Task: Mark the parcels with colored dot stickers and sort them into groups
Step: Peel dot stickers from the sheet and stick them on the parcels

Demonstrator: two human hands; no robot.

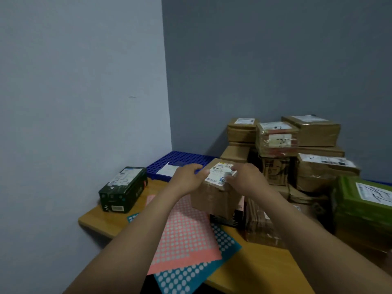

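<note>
A brown cardboard parcel [212, 200] with a white shipping label on top stands at the middle of the wooden table [99, 219], on top of a dark box. My left hand [188, 177] grips its top left edge, thumb on the label side. My right hand [244, 179] rests on the top right, fingers curled over the label. A pink dot-sticker sheet [186, 234] lies in front of the parcel, over a teal dot-sticker sheet [191, 276]. A dark green parcel [123, 189] lies apart at the table's left.
A pile of several brown parcels [297, 145] is stacked against the back wall on the right. A green parcel [364, 204] sits at the right edge. A blue plastic grid pallet [180, 160] with a white paper on it lies behind the table.
</note>
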